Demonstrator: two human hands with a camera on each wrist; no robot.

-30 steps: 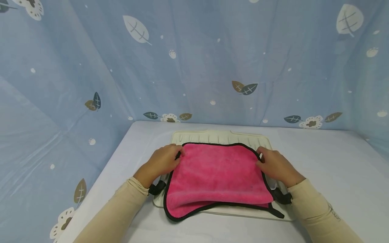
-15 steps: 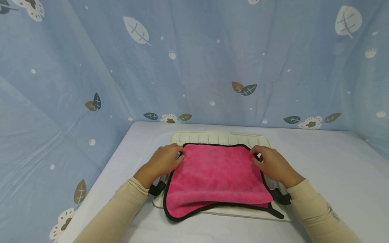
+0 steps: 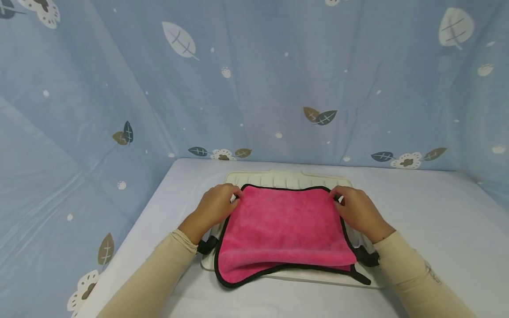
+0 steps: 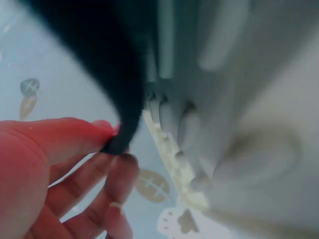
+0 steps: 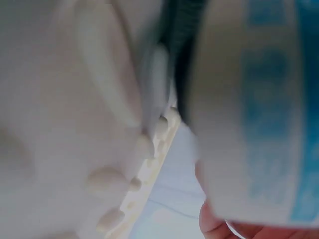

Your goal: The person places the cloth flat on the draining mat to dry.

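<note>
A pink plush cloth (image 3: 290, 221) with black edging lies over a cream ribbed mat (image 3: 286, 179) in the head view, its near edge folded over. My left hand (image 3: 214, 207) pinches the cloth's far left corner. In the left wrist view that thumb and forefinger close on the dark edging (image 4: 132, 114), just above the mat. The far right corner is pinched by my right hand (image 3: 359, 212). A white label with blue print (image 5: 249, 114) blocks much of the right wrist view, and most of the right fingers are hidden there.
The mat rests on a white-covered table (image 3: 429, 221). A blue curtain (image 3: 254, 88) with leaf prints hangs behind and at the left. Black straps (image 3: 207, 245) circle both wrists.
My right hand has shifted left along the cloth's edge to its far corner. Both hands have risen slightly, and the cloth's far corners have come up with them.
</note>
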